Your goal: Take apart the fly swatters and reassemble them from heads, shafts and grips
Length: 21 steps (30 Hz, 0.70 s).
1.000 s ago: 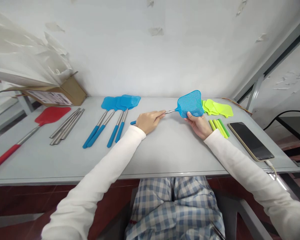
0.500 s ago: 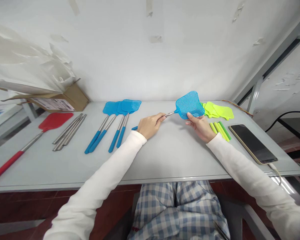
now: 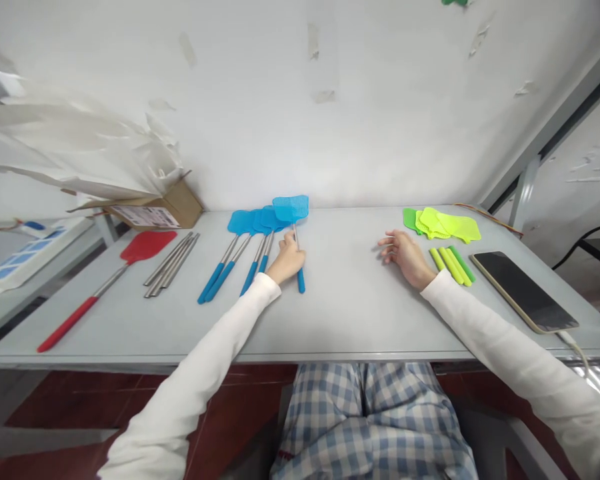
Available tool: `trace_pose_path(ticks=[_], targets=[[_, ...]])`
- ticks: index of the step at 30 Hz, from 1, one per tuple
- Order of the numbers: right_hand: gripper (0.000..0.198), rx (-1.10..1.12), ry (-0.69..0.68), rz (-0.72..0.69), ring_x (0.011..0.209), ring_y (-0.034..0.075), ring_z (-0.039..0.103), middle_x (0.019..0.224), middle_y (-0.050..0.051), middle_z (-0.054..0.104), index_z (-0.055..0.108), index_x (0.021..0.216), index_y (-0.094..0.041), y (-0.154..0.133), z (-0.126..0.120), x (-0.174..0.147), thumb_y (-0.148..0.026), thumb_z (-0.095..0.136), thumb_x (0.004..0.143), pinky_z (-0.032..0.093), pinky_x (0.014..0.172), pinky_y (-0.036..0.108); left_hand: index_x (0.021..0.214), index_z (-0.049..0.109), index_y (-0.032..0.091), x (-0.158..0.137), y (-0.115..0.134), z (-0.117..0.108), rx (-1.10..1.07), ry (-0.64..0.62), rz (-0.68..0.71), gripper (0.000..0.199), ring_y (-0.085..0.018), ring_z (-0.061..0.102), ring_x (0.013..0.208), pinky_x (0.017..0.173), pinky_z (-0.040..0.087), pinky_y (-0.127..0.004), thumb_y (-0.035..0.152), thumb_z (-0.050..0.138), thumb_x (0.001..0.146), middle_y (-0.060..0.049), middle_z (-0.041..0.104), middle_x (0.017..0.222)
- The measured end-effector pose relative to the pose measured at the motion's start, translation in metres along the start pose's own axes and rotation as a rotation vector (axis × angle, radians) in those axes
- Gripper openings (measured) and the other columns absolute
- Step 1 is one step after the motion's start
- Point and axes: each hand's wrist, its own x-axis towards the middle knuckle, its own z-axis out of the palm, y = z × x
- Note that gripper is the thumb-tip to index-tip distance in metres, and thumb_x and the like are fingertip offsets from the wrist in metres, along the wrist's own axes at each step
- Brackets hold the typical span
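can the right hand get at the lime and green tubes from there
Probably yes: the right hand appears empty, and the lime and green tubes lie beside its wrist with nothing seen on top.

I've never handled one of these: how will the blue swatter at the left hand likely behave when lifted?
The swatter is probably light for its size, its head being thin and holed. That head may flex, while the metal shaft looks stiff. The handle looks slim and rounded, but the broad head should check any rolling.

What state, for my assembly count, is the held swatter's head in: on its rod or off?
On: the blue head joins the metal rod just beyond the left hand.
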Motion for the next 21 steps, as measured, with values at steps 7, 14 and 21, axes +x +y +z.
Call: trace_pose_path(ticks=[7,14,21], targets=[[0.015,0.056,0.052,0.046,0.045,0.011,0.049,0.069,0.000,0.062,0.050,0.086,-0.022,-0.001,0.001,0.000,-0.030,0.041,0.095,0.038,0.043,0.024,0.137,0.047,0.005,-0.017,0.006,-0.002,0.244,0.050,-0.112,0.059,-0.038,0.039,0.136,0.110,0.034,-0.052,0.002,0.043,0.078,-0.028,0.036,0.146],[0.021,0.099,0.141,0.107,0.043,0.009,0.047,0.069,-0.002,0.059,0.044,0.087,-0.021,-0.006,0.002,0.000,-0.029,0.031,0.100,0.038,0.043,0.023,0.138,0.052,0.011,-0.037,-0.008,-0.004,0.436,0.108,0.056,0.051,-0.037,0.035,0.142,0.111,0.029,-0.057,0.013,0.030,0.091,-0.024,0.044,0.147],[0.020,0.091,0.132,0.125,0.043,0.009,0.046,0.068,-0.002,0.058,0.044,0.086,-0.021,-0.009,0.003,-0.003,-0.027,0.031,0.100,0.037,0.041,0.022,0.138,0.051,0.008,-0.053,-0.024,-0.014,0.414,0.107,0.052,0.051,-0.034,0.029,0.147,0.113,0.030,-0.055,0.031,0.033,0.096,-0.025,0.036,0.154]])
